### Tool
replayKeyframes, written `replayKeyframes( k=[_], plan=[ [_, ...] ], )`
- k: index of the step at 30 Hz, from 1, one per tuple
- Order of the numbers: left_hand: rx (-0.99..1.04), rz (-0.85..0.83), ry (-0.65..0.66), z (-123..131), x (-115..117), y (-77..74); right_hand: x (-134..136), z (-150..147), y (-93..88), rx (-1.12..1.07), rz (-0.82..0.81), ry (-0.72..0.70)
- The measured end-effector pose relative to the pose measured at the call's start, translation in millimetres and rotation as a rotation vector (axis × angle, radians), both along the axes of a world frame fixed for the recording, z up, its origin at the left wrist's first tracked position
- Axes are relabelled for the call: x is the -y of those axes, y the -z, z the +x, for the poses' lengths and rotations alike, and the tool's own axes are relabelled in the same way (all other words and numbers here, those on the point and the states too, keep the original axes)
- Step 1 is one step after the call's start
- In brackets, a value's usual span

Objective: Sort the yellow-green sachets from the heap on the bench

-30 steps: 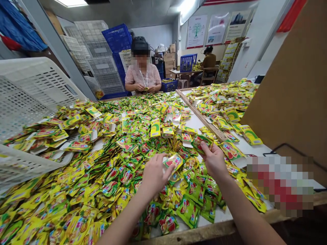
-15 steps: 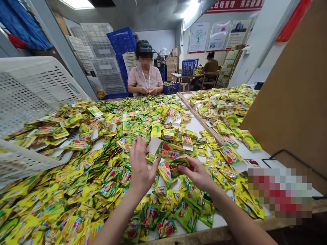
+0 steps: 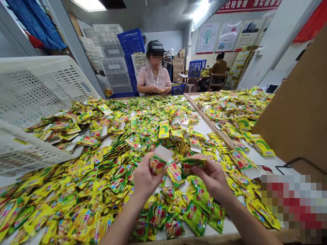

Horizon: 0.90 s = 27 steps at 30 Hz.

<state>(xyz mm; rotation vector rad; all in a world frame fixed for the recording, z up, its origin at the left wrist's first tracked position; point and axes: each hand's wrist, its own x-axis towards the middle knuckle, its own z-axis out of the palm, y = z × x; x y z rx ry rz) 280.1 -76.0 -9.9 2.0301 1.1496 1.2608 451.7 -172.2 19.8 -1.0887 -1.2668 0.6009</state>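
My left hand [image 3: 145, 176] is closed around a small cardboard box [image 3: 157, 164], its white end flap [image 3: 165, 152] standing open toward the right. Pinched between the thumb and fingers of my right hand [image 3: 214, 175] is a green candy packet [image 3: 188, 167] with red print; whether it is one packet or a few together, I cannot tell. The two hands are a short way apart above the pile. Between and below them shows a yellow-and-red piece of packaging [image 3: 175, 173]. Loose green packets [image 3: 195, 217] lie nearest me, below the right hand.
Yellow and green packets [image 3: 84, 190] heap across the white table, with small boxes among them. A white basket [image 3: 43, 78] leans at the left. A wooden divider [image 3: 209, 120] crosses the right side, near a brown board [image 3: 298, 102]. A person [image 3: 154, 73] works opposite; another sits farther back.
My left hand was open beside the box and is now closed on it. The right hand has drawn apart from the box, still holding the green packet. The whole view has shifted slightly.
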Motion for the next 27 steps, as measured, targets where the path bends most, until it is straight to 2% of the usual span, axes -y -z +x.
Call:
replayKeyframes(
  k=[2, 4, 7, 11, 16, 18, 20, 25, 27],
  plan=[
    [-0.142, 0.138, 0.057, -0.6, 5.6, 8.6, -0.2, -4.2, -10.0, -0.158, -0.02, 0.029],
    [-0.188, 0.236, 0.094, 1.1, 12.2, 14.9, -3.3, -11.9, -14.4, -0.172, -0.005, 0.101],
    [-0.205, 0.292, 0.095, 1.8, 17.4, 18.5, -9.9, -20.2, -13.7, 0.079, 0.076, 0.239],
    [-0.238, 0.323, 0.052, -2.2, 16.1, 18.9, -13.6, -22.1, -10.3, 0.475, 0.201, 0.34],
    [-0.32, 0.321, 0.065, -2.9, 19.1, 18.6, -14.1, -28.7, -1.9, 0.616, 0.357, 0.529],
    [-0.303, 0.274, 0.074, -1.9, 21.8, 17.4, -14.3, -30.4, 1.9, 0.622, 0.387, 0.489],
    [-0.267, 0.226, 0.062, -1.5, 23.8, 15.9, -13.7, -28.2, 3.8, 0.595, 0.327, 0.37],
    [-0.259, 0.189, 0.104, -1.4, 25.9, 14.7, -9.3, -6.7, -1.9, 0.402, -0.092, 0.126],
    [-0.243, 0.205, 0.149, -0.6, 26.4, 15.6, -7.9, 2.0, -5.3, 0.288, -0.193, 0.02]
  ],
)
